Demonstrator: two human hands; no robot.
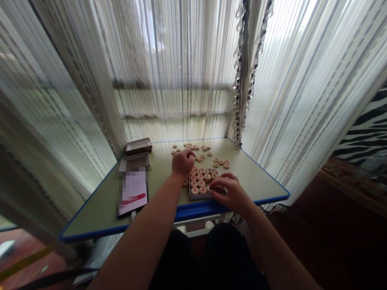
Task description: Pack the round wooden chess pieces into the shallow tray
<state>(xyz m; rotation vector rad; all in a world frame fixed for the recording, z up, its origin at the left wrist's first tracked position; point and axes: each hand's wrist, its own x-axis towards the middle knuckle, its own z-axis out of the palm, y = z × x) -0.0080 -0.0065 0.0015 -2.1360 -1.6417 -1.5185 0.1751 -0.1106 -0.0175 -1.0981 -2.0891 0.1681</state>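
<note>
The right hand (229, 189) bends over a round piece (209, 189) in the box (199, 197), near side; the left hand (183, 162) curls by its far-left corner. Whether they grip, one cannot tell. The piece seems light, hard; the rim suits holding.

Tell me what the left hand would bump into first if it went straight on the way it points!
Probably the loose round pieces on the table, just beyond the left hand. I can't tell how high the hand is, so it might pass over them.
</note>
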